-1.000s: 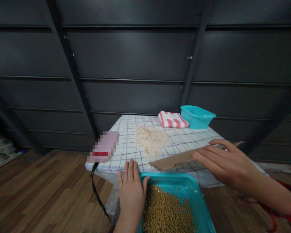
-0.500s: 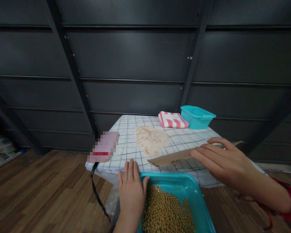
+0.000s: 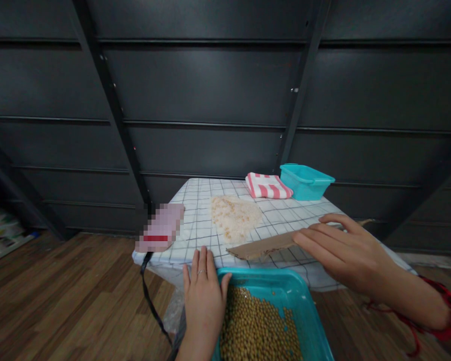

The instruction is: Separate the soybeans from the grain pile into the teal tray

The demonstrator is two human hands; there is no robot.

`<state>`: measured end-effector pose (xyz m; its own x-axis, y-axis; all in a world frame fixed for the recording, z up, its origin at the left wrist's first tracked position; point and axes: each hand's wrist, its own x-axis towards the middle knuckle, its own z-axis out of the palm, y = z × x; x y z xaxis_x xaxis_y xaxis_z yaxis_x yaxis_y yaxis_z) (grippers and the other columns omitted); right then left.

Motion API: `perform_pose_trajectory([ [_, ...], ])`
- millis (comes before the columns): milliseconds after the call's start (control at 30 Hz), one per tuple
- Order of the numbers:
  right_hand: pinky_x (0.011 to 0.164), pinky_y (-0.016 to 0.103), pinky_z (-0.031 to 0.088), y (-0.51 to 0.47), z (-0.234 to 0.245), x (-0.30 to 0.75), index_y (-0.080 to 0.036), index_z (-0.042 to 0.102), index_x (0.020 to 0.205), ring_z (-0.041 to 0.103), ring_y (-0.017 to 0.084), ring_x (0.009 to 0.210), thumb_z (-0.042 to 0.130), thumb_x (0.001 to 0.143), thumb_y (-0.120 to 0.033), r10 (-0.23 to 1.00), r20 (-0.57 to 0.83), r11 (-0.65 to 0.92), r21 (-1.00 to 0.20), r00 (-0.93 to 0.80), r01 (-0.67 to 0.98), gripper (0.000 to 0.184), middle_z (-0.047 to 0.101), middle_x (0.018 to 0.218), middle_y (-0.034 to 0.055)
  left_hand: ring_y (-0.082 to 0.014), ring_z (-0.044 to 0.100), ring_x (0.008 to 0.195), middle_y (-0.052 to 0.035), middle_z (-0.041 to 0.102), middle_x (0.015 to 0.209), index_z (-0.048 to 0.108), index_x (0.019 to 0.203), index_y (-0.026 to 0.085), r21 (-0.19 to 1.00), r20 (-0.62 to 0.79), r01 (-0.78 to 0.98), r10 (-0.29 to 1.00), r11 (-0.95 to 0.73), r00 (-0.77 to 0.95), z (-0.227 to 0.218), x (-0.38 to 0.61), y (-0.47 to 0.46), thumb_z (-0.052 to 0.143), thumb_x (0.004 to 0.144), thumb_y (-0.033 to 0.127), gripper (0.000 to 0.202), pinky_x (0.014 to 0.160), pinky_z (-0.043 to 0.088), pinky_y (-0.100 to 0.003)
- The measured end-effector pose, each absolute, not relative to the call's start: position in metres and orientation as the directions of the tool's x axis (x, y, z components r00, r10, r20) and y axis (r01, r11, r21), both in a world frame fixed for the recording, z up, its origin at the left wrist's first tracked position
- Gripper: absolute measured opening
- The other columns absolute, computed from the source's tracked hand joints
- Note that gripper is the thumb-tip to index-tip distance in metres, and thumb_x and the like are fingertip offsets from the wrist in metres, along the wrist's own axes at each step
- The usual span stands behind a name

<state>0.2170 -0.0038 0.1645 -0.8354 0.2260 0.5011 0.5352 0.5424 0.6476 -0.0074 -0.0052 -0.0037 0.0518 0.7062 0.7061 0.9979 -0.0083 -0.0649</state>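
Note:
My right hand (image 3: 346, 248) grips a long strip of brown cardboard (image 3: 265, 246), fingers along its top edge. The strip stands tilted on the checked cloth, its left end close to the near edge. Beyond it lies a flat heap of pale grains mixed with yellowish bits (image 3: 235, 215). My left hand (image 3: 204, 296) is flat with fingers stretched out, fingertips on the near table edge and thumb beside the rim of a turquoise tray (image 3: 285, 276). Many round, greenish-brown beans (image 3: 257, 326) fill much of that tray, which sits just below the table edge.
On the table (image 3: 199, 188) at the back right are a folded pink-and-white striped towel (image 3: 268, 185) and a turquoise basket (image 3: 306, 181). A blurred-out pink object (image 3: 160, 228) lies at the left edge, with a black strap (image 3: 150, 296) hanging down. A dark panelled wall stands behind.
The cardboard strip and my right hand have shifted slightly left and nearer to me. My left hand, the tray and the grain heap look the same.

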Motion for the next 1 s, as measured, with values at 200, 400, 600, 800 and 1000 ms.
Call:
perform_pose_trajectory([
  [200,0.069,0.030,0.039,0.000,0.163,0.217,-0.013,0.058,0.081,0.056,0.012,0.063,0.033,0.084,-0.003,0.194,0.498,0.553,0.656,-0.845,0.514,0.027,0.065,0.069,0.0023,-0.0299,0.049,0.111,-0.0169,0.056,0.117,0.050,0.114,0.007,-0.021,0.698,0.999,0.715,-0.033,0.039,-0.003,-0.008,-0.006,0.029,0.085,0.042,0.050,0.087,0.042,-0.050],
  [400,0.068,0.029,0.037,-0.003,0.160,0.217,-0.015,0.057,0.078,0.054,0.011,0.060,0.029,0.084,-0.002,0.223,0.506,0.577,0.621,-0.833,0.531,0.031,0.065,0.068,0.0010,-0.0303,0.048,0.111,-0.0178,0.056,0.118,0.050,0.114,0.005,-0.044,0.693,0.999,0.719,-0.019,0.044,-0.003,-0.007,-0.005,0.031,0.085,0.040,0.050,0.087,0.042,-0.050],
  [600,0.070,0.030,0.036,-0.005,0.158,0.217,-0.016,0.058,0.076,0.052,0.011,0.060,0.028,0.085,-0.004,0.237,0.511,0.585,0.604,-0.826,0.541,0.033,0.064,0.068,0.0001,-0.0295,0.047,0.113,-0.0168,0.055,0.119,0.050,0.115,0.008,-0.024,0.686,1.000,0.727,-0.011,0.024,-0.004,-0.007,-0.004,0.031,0.084,0.042,0.050,0.089,0.040,-0.050],
  [800,0.070,0.030,0.036,-0.009,0.160,0.216,-0.017,0.056,0.075,0.051,0.012,0.060,0.031,0.084,-0.003,0.292,0.496,0.591,0.579,-0.818,0.562,0.030,0.064,0.069,0.0004,-0.0299,0.047,0.113,-0.0173,0.055,0.119,0.049,0.115,0.006,-0.014,0.687,1.000,0.726,-0.023,0.026,-0.005,-0.008,-0.004,0.028,0.085,0.043,0.053,0.089,0.040,-0.051],
  [1000,0.071,0.031,0.036,-0.012,0.161,0.219,-0.016,0.053,0.077,0.051,0.012,0.061,0.029,0.084,-0.002,0.292,0.490,0.619,0.558,-0.821,0.553,0.029,0.064,0.071,0.0013,-0.0289,0.047,0.113,-0.0161,0.055,0.119,0.050,0.115,0.008,0.006,0.682,1.000,0.731,-0.022,0.012,-0.005,-0.008,-0.003,0.029,0.085,0.042,0.050,0.090,0.039,-0.050],
])
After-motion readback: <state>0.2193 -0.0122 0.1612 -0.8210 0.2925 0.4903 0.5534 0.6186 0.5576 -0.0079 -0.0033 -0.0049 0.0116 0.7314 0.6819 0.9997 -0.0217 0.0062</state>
